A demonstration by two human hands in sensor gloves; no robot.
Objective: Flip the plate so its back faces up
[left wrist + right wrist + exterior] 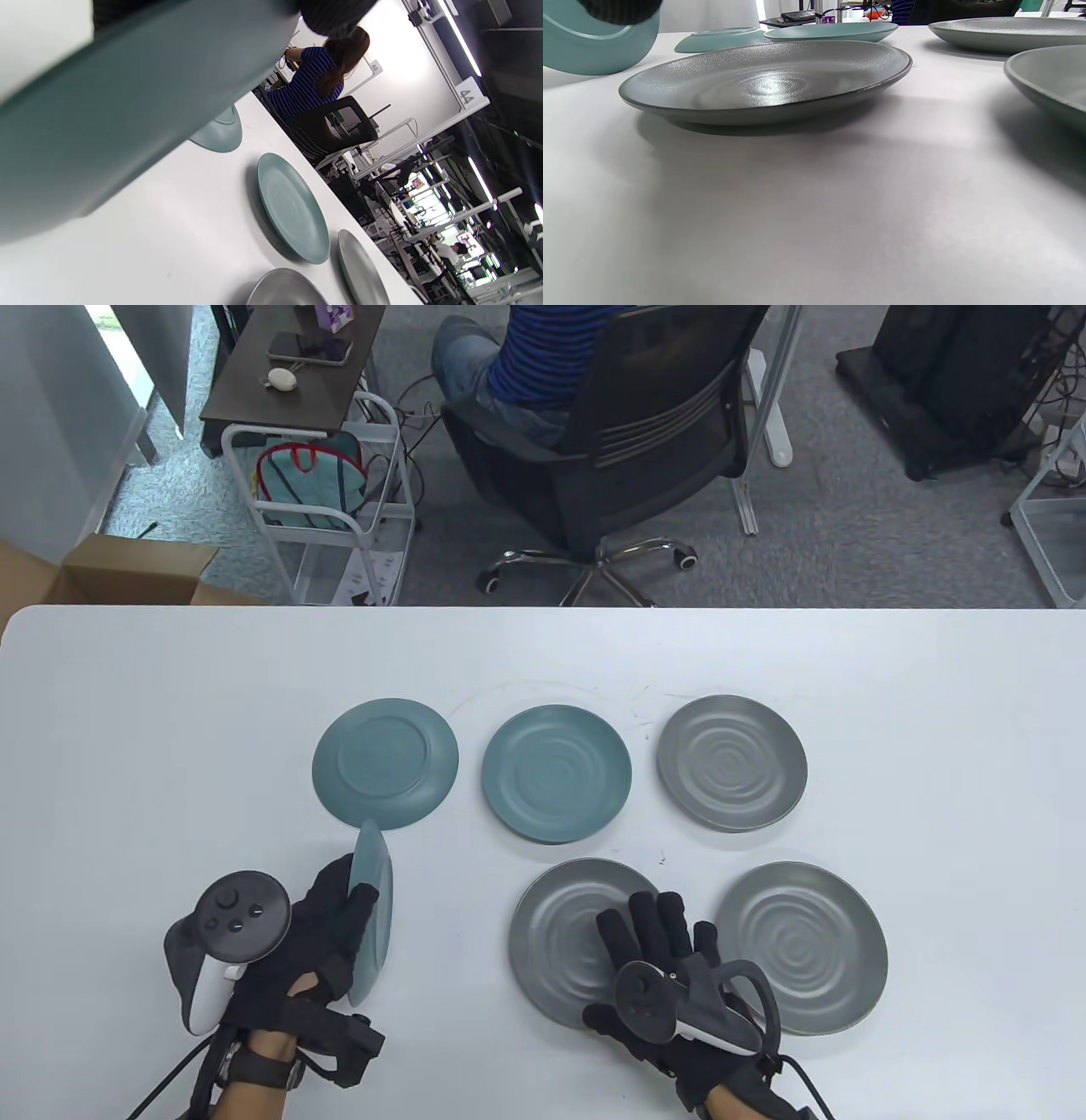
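My left hand (349,892) grips a teal plate (375,909) by its rim and holds it on edge, nearly upright, at the table's front left. The same plate fills the upper left of the left wrist view (106,118) and shows at the top left of the right wrist view (594,51). My right hand (660,931) lies with its fingers spread flat over the near right part of a grey plate (560,942), which lies face up (768,80). I cannot tell whether the fingers touch it.
A teal plate (385,762) lies back up at the rear left. A teal plate (556,774) and a grey plate (731,762) lie face up beside it. Another grey plate (802,948) lies face up at the front right. A seated person's office chair (628,449) stands beyond the far edge.
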